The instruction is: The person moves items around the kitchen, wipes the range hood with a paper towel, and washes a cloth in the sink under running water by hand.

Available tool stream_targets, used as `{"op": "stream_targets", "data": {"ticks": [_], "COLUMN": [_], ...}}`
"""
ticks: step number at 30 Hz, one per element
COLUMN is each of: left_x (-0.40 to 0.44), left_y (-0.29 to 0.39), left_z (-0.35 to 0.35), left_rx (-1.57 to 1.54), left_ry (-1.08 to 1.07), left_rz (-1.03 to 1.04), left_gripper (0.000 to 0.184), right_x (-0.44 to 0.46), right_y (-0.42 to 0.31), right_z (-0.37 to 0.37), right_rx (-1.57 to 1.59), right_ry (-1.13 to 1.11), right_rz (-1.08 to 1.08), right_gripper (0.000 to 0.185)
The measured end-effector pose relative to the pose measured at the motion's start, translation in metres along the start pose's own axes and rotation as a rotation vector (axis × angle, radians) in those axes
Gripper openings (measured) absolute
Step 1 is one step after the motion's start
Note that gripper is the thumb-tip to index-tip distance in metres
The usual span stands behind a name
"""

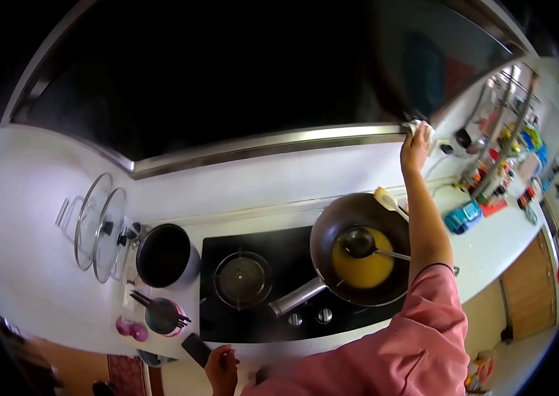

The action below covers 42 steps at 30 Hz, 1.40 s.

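My right hand (415, 150) is closed on a white cloth or tissue (418, 127), pressed against the right part of the metal strip (279, 142) along the dark panel. That arm reaches over a wok (324, 231) on the right burner. Yellow liquid (364, 267) fills the wok's bottom, and a ladle (358, 243) rests in it. My left hand (222, 368) is low in the view, near the counter's front edge, with its fingers curled; whether it holds anything cannot be made out. Beside it lies a dark flat object (196, 349).
A dark pot (164, 256) and a container with black utensils (164, 317) stand left of the black stove (279, 247). Glass lids (109, 234) hang on the left wall. A blue container (463, 217) and several bottles stand on the right.
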<state>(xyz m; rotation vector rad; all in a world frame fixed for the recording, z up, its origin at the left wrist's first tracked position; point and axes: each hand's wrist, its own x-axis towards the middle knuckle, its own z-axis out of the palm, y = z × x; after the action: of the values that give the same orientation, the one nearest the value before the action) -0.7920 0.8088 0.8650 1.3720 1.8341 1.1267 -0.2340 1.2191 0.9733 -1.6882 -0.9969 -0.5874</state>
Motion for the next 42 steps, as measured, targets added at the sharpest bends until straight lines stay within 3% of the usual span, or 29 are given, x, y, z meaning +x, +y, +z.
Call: {"op": "stream_targets", "data": {"ticks": [3, 9, 11, 15, 18, 23, 29, 33, 37, 39, 42], "left_x": [0.007, 0.022, 0.025, 0.033, 0.037, 0.038, 0.043, 0.052, 0.048, 0.046, 0.043], "left_y": [0.012, -0.009, -0.011, -0.013, -0.019, -0.043, -0.036, -0.012, -0.017, -0.023, -0.028], "left_z": [0.011, 0.03, 0.033, 0.036, 0.029, 0.012, 0.004, 0.01, 0.015, 0.02, 0.027], "left_rx": [-0.102, -0.153, -0.186, -0.214, -0.191, -0.201, -0.252, -0.252, -0.174, -0.123, -0.106], "left_ry": [0.001, -0.078, -0.112, -0.156, -0.155, -0.109, -0.041, -0.019, -0.08, -0.116, -0.145], "left_rz": [-0.182, -0.21, -0.203, -0.226, -0.229, -0.24, -0.239, -0.166, -0.211, -0.189, -0.161], "left_gripper": [0.014, 0.013, 0.013, 0.013, 0.013, 0.012, 0.013, 0.011, 0.011, 0.011, 0.012], "right_x": [0.0, 0.011, -0.008, -0.059, -0.103, -0.163, -0.203, -0.176, -0.109, -0.073, -0.001], "right_y": [0.006, -0.021, -0.041, -0.122, -0.19, -0.304, -0.388, -0.347, -0.241, -0.143, 0.014], "right_z": [0.017, 0.002, 0.011, 0.016, 0.034, 0.046, 0.057, 0.061, 0.019, 0.023, 0.008], "right_rx": [-0.207, -0.319, -0.249, -0.061, 0.105, 0.234, 0.45, 0.38, 0.348, 0.162, -0.21], "right_ry": [-0.059, -0.212, -0.137, -0.21, -0.096, -0.2, -0.337, -0.385, -0.302, -0.196, -0.214], "right_rz": [-0.114, -0.204, -0.324, -0.444, -0.613, -0.653, -0.882, -1.008, -0.893, -0.898, -0.655], "right_gripper": [0.05, 0.047, 0.041, 0.033, 0.028, 0.036, 0.043, 0.04, 0.041, 0.038, 0.034]}}
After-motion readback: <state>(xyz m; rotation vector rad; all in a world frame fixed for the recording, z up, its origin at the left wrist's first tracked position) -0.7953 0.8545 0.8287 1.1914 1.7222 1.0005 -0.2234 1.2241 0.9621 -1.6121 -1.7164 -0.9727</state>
